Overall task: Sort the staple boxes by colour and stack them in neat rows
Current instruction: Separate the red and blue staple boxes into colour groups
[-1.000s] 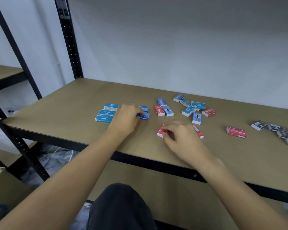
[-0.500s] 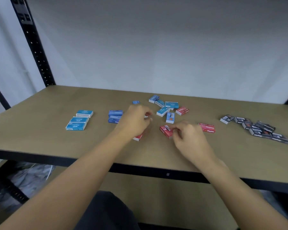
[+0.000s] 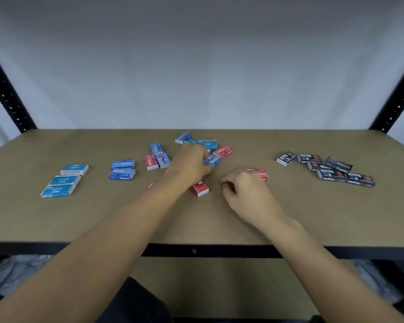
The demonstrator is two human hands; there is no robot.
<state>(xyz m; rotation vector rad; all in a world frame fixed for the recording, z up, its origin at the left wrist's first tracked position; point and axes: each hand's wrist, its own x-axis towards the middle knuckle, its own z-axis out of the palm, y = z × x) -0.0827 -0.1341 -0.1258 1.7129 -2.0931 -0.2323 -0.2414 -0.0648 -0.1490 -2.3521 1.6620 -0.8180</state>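
Observation:
My left hand (image 3: 188,167) pinches a small blue staple box (image 3: 211,160) just above the shelf board (image 3: 98,220). To its right, my right hand (image 3: 245,191) rests on the board with fingers curled and nothing visible in them. A red box (image 3: 200,189) lies between the hands, apart from the right fingertips. Another red box (image 3: 259,173) shows behind the right hand. Light-blue boxes (image 3: 64,181) form a row at far left, and two darker blue boxes (image 3: 122,170) are stacked beside them. Mixed blue and red boxes (image 3: 156,158) lie loose in the middle.
Several black boxes (image 3: 325,169) lie in a loose row at the right. More blue boxes (image 3: 207,143) and a red one (image 3: 223,152) sit behind my left hand. Black perforated uprights (image 3: 7,89) stand at both back corners. The board's black front edge (image 3: 196,251) runs below my forearms.
The view has swung right. My left hand moved right and picked up a blue box. My right hand let go of the red box and drew back to the right.

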